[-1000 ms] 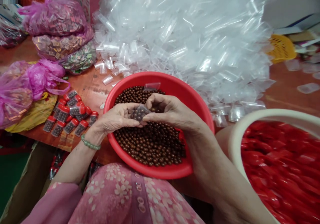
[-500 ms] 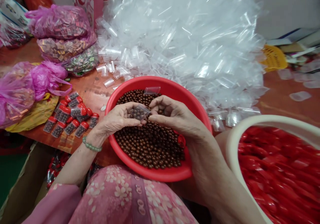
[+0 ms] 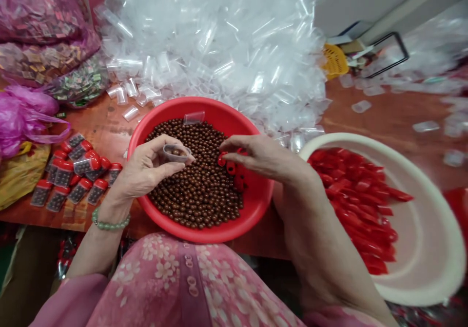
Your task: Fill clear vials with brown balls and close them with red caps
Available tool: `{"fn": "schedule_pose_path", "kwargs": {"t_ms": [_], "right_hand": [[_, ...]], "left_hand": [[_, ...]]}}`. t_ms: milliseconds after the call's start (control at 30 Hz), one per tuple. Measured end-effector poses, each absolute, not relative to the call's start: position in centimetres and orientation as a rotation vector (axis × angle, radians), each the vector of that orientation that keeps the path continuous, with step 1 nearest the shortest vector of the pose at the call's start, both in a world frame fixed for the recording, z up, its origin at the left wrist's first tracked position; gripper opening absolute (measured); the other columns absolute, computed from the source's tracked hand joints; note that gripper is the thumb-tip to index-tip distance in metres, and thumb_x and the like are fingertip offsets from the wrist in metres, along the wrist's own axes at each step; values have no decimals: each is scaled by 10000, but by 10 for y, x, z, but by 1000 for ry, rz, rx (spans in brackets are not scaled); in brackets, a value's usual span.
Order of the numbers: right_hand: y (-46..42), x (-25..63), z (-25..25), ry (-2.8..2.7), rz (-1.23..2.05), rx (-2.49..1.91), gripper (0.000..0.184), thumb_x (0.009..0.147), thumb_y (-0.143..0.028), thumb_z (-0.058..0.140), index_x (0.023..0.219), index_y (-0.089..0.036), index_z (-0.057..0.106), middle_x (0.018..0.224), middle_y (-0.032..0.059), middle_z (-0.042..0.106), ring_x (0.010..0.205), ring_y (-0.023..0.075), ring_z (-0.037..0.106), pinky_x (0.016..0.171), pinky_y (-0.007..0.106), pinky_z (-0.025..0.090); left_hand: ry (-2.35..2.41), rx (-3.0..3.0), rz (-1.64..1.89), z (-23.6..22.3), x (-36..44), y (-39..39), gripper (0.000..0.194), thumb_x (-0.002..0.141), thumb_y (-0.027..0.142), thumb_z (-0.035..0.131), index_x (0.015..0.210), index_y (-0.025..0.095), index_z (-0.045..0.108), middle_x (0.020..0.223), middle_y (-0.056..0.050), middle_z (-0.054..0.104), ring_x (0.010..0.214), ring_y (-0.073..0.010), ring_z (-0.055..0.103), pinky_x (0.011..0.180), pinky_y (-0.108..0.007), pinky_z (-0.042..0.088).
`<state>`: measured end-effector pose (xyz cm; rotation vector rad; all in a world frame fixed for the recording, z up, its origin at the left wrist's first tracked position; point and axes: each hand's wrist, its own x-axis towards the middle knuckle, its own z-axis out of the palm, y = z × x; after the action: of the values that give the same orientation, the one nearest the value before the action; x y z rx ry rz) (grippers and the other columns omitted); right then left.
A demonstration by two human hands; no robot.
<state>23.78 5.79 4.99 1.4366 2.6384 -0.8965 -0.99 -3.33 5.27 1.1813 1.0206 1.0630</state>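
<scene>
Left hand [image 3: 146, 165] holds a tube [image 3: 176, 158] over the bowl [image 3: 254, 200]. Right hand [image 3: 268, 157] is at caps [image 3: 231, 168] inside the bowl, grip hard to tell

We note on the left wrist, next to the left hand [image 3: 144, 171], a bracelet [image 3: 109, 225] of round, pale green beads; left sleeve [image 3: 69, 300] plain mauve-pink; right sleeve [image 3: 340, 316] pink, only its edge in view; across the lap we record pink floral cloth [image 3: 153, 278] with pale five-petalled blossoms; down its middle, a darker purple band [image 3: 197, 305] bearing linked oval rings in light pink.
</scene>
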Motion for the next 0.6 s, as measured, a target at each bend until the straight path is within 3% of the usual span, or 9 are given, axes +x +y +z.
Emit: {"fn": "schedule_pose_path", "kwargs": {"t_ms": [133,233,467,600], "right_hand": [[46,231,37,2528,-368,1256,311,818,-107,535,1072,-180,701,1061,128,704,970,296,614,772,382,446],[43,228,24,2564,-158,1144,325,826,-53,484,1043,-164,699,1063,152,681,947,286,603,752,375,428],[47,231,13,2575,-188,1125,230,865,-81,455,933,-125,670,947,151,679,876,249,638,763,345,447],[39,233,21,2706,-345,1388,202,878,-162,466,927,-139,660,879,135,672,788,245,646,703,347,475]], "left_hand": [[957,1094,1020,45,-4,-32,168,759,139,701,911,141,630,896,-32,719,862,-139,687,849,-287,523],[916,978,1042,38,-2,-33,247,736,118,709,965,147,619,896,-27,720,858,-140,697,872,-309,532],[836,853,1024,26,-6,-37,422,687,57,728,1077,154,597,960,-45,716,919,-154,697,976,-369,494],[798,817,995,22,-7,-37,451,674,57,751,1085,153,595,966,-51,708,923,-152,689,976,-372,483]]}}
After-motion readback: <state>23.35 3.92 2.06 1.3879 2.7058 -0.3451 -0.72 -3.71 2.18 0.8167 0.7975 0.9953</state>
